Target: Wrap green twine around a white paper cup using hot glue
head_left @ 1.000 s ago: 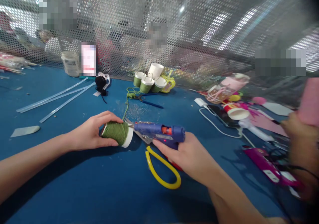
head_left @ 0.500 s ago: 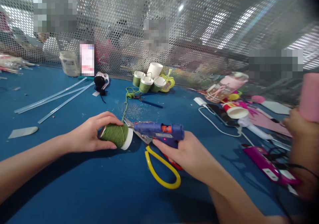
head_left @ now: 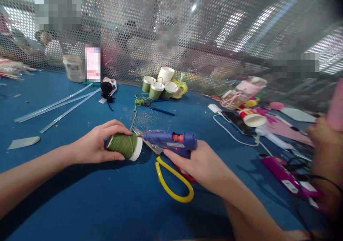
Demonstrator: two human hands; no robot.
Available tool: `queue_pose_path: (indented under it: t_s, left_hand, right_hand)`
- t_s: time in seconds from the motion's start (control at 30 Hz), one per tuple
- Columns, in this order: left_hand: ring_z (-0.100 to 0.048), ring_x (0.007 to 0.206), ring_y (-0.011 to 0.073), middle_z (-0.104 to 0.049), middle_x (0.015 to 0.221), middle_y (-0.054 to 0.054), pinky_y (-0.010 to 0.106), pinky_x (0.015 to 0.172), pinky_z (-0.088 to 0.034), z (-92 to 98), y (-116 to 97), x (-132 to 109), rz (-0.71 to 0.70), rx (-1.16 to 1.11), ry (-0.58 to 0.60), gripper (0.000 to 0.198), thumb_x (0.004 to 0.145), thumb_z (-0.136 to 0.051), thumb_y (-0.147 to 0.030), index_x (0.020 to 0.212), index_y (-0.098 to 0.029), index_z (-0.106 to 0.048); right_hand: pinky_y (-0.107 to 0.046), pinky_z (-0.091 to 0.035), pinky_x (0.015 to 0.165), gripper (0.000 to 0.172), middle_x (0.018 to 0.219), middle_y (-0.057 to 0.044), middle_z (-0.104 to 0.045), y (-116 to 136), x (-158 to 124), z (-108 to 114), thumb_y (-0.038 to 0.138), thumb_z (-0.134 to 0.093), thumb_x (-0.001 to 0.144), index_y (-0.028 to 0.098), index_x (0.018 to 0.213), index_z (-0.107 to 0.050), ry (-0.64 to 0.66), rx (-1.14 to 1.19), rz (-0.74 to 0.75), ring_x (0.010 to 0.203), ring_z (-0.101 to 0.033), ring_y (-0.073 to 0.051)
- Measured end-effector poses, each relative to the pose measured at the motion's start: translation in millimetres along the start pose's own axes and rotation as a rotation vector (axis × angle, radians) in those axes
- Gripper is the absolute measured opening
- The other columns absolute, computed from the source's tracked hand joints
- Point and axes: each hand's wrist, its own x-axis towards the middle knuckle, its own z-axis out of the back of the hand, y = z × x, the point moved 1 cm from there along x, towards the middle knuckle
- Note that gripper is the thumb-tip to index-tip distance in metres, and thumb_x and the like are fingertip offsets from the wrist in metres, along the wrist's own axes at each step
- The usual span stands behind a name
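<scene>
My left hand (head_left: 103, 142) is closed round a paper cup (head_left: 123, 146) that lies on its side, wrapped in green yarn, with its white rim toward the right. A strand of green yarn (head_left: 134, 114) runs from the cup back to a small tangle. In my right hand (head_left: 199, 162) is a blue glue gun (head_left: 168, 139), its small red light lit and its nozzle close to the cup's rim; whether they touch I cannot tell. Beneath the glue gun lie scissors (head_left: 175, 198) with a yellow handle and a red one, partly hidden by my right hand.
Several cups (head_left: 157, 90), some yarn-wrapped, stand at the back beside blue-handled pliers (head_left: 162, 110). Clear glue sticks (head_left: 57, 103) lie left. A purple power strip (head_left: 284, 178) and phone (head_left: 237, 123) are right. Another person's hand (head_left: 318, 134) holds something pink at the right edge.
My hands, the yarn-wrapped cup and the glue gun keep almost the same position. The pink thing in the other person's hand has shifted slightly right.
</scene>
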Motion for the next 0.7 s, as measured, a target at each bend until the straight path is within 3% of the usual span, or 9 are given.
queue_pose_path:
  t_s: [0.1,0.3,0.7]
  left_hand:
    - [-0.053,0.102,0.0212,-0.052,0.113,0.008,0.033,0.088,-0.042,-0.5,1,0,0.005,0.006,-0.021,0.042,0.076,-0.065,-0.03,0.113,-0.02,-0.049]
    - [-0.056,0.094,0.0206,-0.058,0.105,0.007,0.031,0.083,-0.045,-1.7,2,2,0.091,0.014,-0.064,0.042,0.074,-0.066,-0.037,0.109,-0.018,-0.052]
    - [-0.057,0.093,0.0219,-0.059,0.102,0.007,0.034,0.081,-0.045,-2.1,3,4,0.166,0.004,-0.065,0.045,0.073,-0.065,-0.042,0.109,-0.018,-0.053]
  right_hand:
    - [-0.023,-0.044,0.049,0.016,0.053,0.002,-0.06,-1,-1,-1,0.029,-0.057,0.074,0.016,0.073,-0.067,0.005,-0.009,0.002,0.05,-0.053,-0.013]
    - [-0.025,-0.047,0.052,0.013,0.066,-0.003,-0.067,-7,-5,0,0.027,-0.057,0.073,0.018,0.074,-0.067,0.016,-0.043,0.046,0.061,-0.061,-0.018]
    - [-0.025,-0.047,0.054,0.015,0.065,0.001,-0.068,-12,-10,-7,0.033,-0.058,0.075,0.02,0.074,-0.064,0.026,-0.061,0.021,0.061,-0.06,-0.017]
